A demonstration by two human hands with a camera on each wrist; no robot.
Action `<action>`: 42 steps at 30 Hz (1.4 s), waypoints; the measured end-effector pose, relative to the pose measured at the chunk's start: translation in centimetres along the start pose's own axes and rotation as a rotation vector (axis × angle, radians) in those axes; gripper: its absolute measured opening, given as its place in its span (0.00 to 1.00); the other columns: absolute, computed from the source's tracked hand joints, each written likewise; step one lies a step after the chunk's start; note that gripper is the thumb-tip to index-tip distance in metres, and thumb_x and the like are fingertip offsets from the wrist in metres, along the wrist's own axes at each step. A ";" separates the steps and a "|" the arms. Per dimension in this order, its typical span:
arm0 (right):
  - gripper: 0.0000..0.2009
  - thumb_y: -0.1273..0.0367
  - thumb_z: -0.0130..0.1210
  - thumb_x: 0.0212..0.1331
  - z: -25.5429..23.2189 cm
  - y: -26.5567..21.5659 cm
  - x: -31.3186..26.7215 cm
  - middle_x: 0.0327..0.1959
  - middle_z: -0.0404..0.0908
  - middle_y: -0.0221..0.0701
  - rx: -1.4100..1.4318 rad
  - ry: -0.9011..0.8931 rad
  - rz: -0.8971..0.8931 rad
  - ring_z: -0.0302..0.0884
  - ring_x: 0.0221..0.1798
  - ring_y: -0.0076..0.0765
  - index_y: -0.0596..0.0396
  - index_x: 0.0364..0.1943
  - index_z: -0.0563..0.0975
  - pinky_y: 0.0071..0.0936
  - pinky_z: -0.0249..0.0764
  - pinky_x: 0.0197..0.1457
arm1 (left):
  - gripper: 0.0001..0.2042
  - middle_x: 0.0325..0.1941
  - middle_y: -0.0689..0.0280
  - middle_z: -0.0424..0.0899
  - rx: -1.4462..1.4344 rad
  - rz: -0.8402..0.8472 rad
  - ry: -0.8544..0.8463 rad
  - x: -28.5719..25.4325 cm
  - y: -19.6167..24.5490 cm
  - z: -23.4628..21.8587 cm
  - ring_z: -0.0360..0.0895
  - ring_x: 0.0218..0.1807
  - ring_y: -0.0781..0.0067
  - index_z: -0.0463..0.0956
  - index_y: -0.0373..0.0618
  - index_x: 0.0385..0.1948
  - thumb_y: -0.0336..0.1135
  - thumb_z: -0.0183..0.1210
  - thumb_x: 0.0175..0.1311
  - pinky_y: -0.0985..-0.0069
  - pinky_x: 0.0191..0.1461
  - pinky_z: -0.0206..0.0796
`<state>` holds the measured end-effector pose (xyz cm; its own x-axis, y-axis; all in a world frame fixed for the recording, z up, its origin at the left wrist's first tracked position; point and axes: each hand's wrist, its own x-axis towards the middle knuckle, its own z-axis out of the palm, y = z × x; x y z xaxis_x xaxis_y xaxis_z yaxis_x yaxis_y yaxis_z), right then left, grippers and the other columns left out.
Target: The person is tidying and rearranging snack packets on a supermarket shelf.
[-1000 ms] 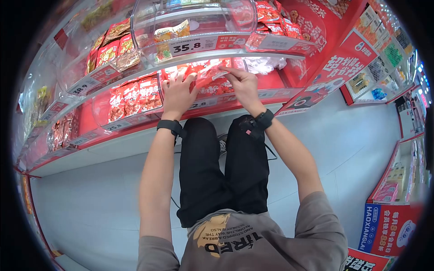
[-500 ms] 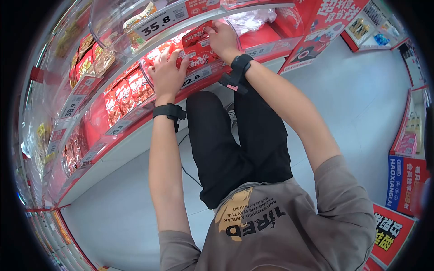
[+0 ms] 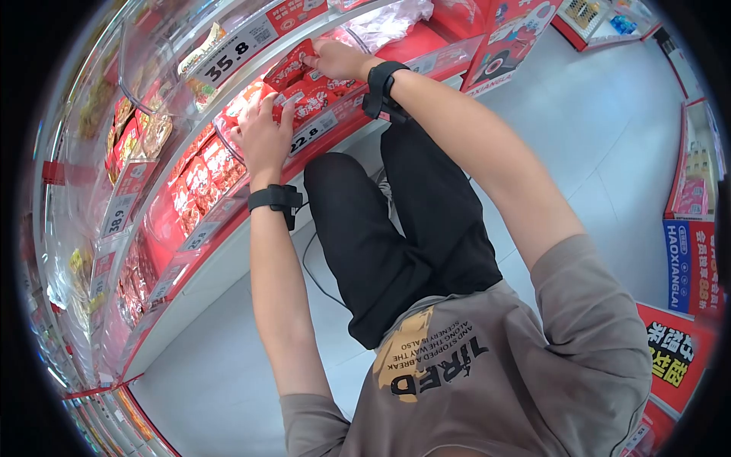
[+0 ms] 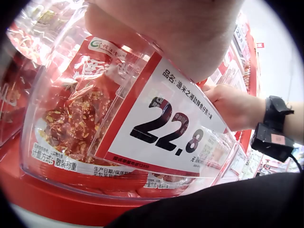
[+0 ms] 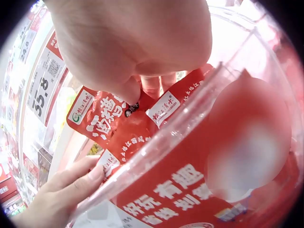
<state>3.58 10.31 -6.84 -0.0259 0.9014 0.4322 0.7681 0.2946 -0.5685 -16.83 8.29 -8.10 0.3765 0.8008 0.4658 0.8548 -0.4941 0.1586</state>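
My right hand (image 3: 339, 59) pinches the edge of a red snack packet (image 5: 97, 114) between thumb and fingers, lifting it tilted over the others in a clear plastic bin (image 4: 31, 147). In the head view that packet shows as a dark red strip beside the right fingertips. With fingers spread, my left hand (image 3: 266, 141) lies over the bin's near left part, its fingertips at the corner of another red packet in the right wrist view. More red packets (image 3: 308, 103) lie between the hands. On the bin's front is a 22.8 price tag (image 4: 166, 123).
A shelf above carries a 35.8 price tag (image 3: 232, 57). Left of the bin are more red packets (image 3: 202, 183) in a neighbouring compartment. Crumpled clear plastic bags (image 3: 392, 23) lie to the right. The person's knees (image 3: 335, 179) are close beneath the shelf edge.
The head view has turned, so shelf and hands sit farther left and higher. The right hand keeps its pinch on the snack packet, which now shows more of its dark red surface.
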 end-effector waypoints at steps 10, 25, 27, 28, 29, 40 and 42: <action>0.10 0.69 0.47 0.57 -0.4 -0.5 -0.2 0.31 0.80 0.44 -0.196 -0.109 -0.021 0.79 0.39 0.49 0.56 0.40 0.74 0.42 0.71 0.44 | 0.20 0.48 0.57 0.79 -0.064 0.016 0.007 0.0 -0.2 -0.2 0.73 0.52 0.56 0.73 0.59 0.51 0.55 0.50 0.61 0.58 0.58 0.49; 0.13 0.69 0.47 0.57 -0.6 -0.6 -0.7 0.34 0.79 0.48 -0.139 -0.101 -0.112 0.77 0.41 0.55 0.58 0.46 0.70 0.44 0.71 0.44 | 0.21 0.39 0.55 0.81 -0.083 -0.010 -0.025 0.1 0.0 -0.5 0.75 0.49 0.55 0.72 0.58 0.50 0.56 0.50 0.61 0.58 0.56 0.48; 0.13 0.66 0.44 0.61 -1.0 -1.2 -1.1 0.34 0.79 0.49 -0.146 -0.176 -0.043 0.77 0.41 0.55 0.59 0.46 0.69 0.45 0.71 0.44 | 0.21 0.38 0.55 0.81 -0.065 -0.007 -0.034 0.3 -0.2 -0.3 0.75 0.47 0.56 0.72 0.57 0.50 0.56 0.51 0.61 0.58 0.56 0.49; 0.14 0.65 0.42 0.62 -1.5 -1.6 -1.1 0.34 0.79 0.49 -0.153 -0.209 -0.008 0.77 0.41 0.55 0.59 0.47 0.69 0.45 0.71 0.44 | 0.20 0.38 0.55 0.81 -0.068 -0.007 -0.030 0.4 -0.2 -0.3 0.76 0.47 0.57 0.73 0.57 0.50 0.56 0.51 0.60 0.59 0.56 0.49; 0.15 0.62 0.39 0.65 -0.8 -1.2 -0.8 0.34 0.79 0.49 -0.185 -0.190 -0.030 0.77 0.40 0.55 0.58 0.47 0.68 0.45 0.70 0.44 | 0.20 0.38 0.55 0.81 -0.071 -0.005 -0.025 0.3 -0.2 -0.3 0.76 0.47 0.57 0.73 0.57 0.50 0.55 0.51 0.60 0.59 0.55 0.49; 0.14 0.61 0.44 0.63 -1.8 -1.6 0.7 0.40 0.80 0.46 -0.245 -0.321 0.064 0.76 0.47 0.51 0.54 0.42 0.76 0.43 0.70 0.51 | 0.22 0.46 0.53 0.79 -0.109 -0.045 -0.112 0.4 0.4 -1.2 0.73 0.52 0.50 0.72 0.53 0.50 0.55 0.51 0.60 0.52 0.62 0.46; 0.14 0.62 0.45 0.62 -1.6 -1.6 1.3 0.43 0.79 0.46 -0.272 -0.374 0.087 0.75 0.49 0.50 0.55 0.41 0.78 0.42 0.70 0.53 | 0.22 0.47 0.53 0.79 -0.115 -0.051 -0.110 0.3 0.4 -1.1 0.72 0.53 0.50 0.72 0.53 0.50 0.55 0.52 0.59 0.53 0.62 0.46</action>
<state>3.32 10.53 -4.23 -0.1441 0.9863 0.0809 0.9163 0.1638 -0.3654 -16.74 7.96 -6.88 0.3762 0.8549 0.3572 0.8296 -0.4825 0.2810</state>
